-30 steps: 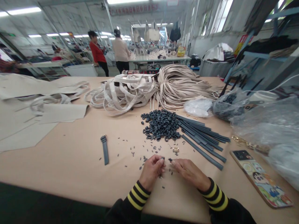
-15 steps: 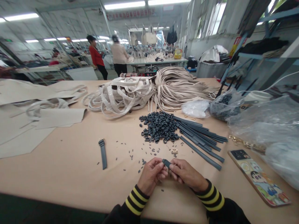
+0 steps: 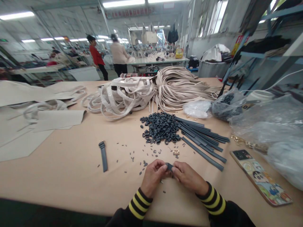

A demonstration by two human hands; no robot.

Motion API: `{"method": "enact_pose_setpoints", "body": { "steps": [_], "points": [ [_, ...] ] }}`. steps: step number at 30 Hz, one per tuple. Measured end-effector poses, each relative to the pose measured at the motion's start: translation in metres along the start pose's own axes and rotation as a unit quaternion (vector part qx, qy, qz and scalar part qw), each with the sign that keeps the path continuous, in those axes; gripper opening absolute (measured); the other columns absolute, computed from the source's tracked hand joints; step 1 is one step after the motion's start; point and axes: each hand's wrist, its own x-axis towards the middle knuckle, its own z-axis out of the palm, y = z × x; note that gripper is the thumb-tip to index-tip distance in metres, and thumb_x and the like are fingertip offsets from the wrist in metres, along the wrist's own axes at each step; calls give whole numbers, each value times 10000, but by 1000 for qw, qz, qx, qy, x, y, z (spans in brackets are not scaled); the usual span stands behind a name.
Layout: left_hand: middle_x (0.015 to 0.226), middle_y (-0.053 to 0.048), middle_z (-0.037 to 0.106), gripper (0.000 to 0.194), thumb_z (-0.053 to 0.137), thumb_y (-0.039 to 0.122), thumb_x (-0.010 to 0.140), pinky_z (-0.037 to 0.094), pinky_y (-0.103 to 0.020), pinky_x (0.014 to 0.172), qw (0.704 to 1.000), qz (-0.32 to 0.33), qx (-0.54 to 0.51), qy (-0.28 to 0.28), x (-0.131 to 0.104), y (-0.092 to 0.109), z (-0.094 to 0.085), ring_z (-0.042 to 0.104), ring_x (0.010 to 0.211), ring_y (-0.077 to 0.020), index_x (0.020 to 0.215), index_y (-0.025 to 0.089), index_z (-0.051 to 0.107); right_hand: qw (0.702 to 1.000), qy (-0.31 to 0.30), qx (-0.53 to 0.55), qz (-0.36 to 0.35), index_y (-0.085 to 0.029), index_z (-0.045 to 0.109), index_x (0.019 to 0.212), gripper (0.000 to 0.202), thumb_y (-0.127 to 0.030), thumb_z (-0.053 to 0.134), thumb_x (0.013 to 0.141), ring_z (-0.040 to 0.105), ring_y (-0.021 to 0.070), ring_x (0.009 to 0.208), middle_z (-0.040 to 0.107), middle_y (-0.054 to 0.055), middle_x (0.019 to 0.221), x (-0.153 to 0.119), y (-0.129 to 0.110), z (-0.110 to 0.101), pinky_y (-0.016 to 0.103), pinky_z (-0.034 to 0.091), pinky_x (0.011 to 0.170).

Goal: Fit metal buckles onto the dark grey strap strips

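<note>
One dark piece (image 3: 169, 167) is bridging the left hand (image 3: 153, 175) and right hand (image 3: 189, 176), whose fingers (image 3: 163, 168) are pinching opposite sides, apparently steadying it; they're partly hiding its shape.

Bright ceiling tubes (image 3: 123, 3), soft shadows

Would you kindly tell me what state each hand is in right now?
Left hand: closed, pinching a dark strip.
Right hand: closed, pinching the same strip.

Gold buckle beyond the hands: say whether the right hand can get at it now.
Likely yes: the gold buckle lies uncovered just beyond the right hand, though that hand grips a dark strap piece.
</note>
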Motion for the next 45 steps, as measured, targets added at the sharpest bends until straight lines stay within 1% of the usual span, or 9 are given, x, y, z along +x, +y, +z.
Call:
{"method": "enact_pose_setpoints", "body": {
  "steps": [7, 17, 21, 25, 29, 32, 35, 41, 45],
  "points": [
    [708, -21, 561, 139, 577, 276, 715, 421, -206, 645, 987, 64, 146, -19, -3, -4, 3, 516, 679, -107, 738, 143, 545, 991, -28, -121, -54, -176, 384, 663, 238, -267, 308, 869, 422, 110, 568, 456, -5, 614, -4, 12, 1, 232, 285, 534],
    [582, 32, 467, 302, 579, 414, 703, 330, -166, 417, 992, -60, 30, -111, 6, -2, 10, 419, 431, -44, 743, 140, 459, 999, 51, 4, -6, -171, 381, 962, 270, -397, 246, 902, 558, 146, 652, 577, 18, 697, -6, 9, 14, 254, 359, 596],
    [526, 28, 465, 338, 510, 463, 734, 297, -161, 389, 989, -90, 63, -96, 6, -2, 15, 406, 377, -43, 709, 129, 466, 999, 36, -1, -22, -174, 424, 879, 242, -386, 308, 888, 573, 149, 689, 610, 30, 714, -5, 14, 12, 249, 372, 620],
    [494, 33, 453, 322, 445, 453, 770, 292, -174, 375, 993, -32, 110, -43, 12, -6, 15, 396, 370, -58, 685, 143, 441, 995, 52, -73, -35, -179, 443, 770, 150, -281, 370, 853, 523, 127, 590, 549, -3, 618, -6, 17, -1, 237, 356, 571],
    [530, 20, 472, 297, 364, 427, 813, 335, -205, 412, 982, 10, 185, -25, 21, -3, 15, 424, 421, -86, 713, 156, 434, 1000, 9, -7, 8, -185, 423, 767, 126, -266, 357, 837, 488, 91, 452, 521, -36, 540, -10, 20, -15, 196, 357, 464],
    [761, -43, 542, 190, 380, 294, 824, 436, -265, 624, 927, 157, 341, -4, 32, 3, 21, 517, 705, -135, 821, 148, 502, 995, 1, 81, 64, -187, 386, 769, 123, -278, 331, 829, 507, 83, 420, 582, -12, 654, -10, 28, -21, 184, 368, 398],
    [981, -70, 519, 169, 408, 169, 803, 409, -333, 830, 823, 290, 488, -22, 48, 6, 29, 455, 943, -170, 938, 160, 510, 980, 67, 154, 106, -186, 371, 797, 105, -283, 332, 810, 496, 78, 437, 580, 2, 719, -6, 38, -27, 187, 383, 388],
    [891, -82, 523, 129, 385, 123, 809, 448, -315, 717, 641, 302, 703, -58, 65, 2, 38, 478, 836, -183, 831, 129, 512, 980, 181, 28, 78, -143, 525, 916, 330, -413, 416, 761, 584, 206, 726, 596, 61, 712, -1, 47, -37, 295, 477, 609],
    [912, -111, 538, 188, 338, 135, 816, 449, -313, 637, 602, 270, 747, -81, 72, 6, 40, 508, 837, -221, 874, 114, 516, 980, 185, 9, 73, -137, 623, 848, 415, -489, 472, 686, 569, 282, 917, 646, 111, 850, 8, 69, -35, 344, 442, 829]
  ]
}}
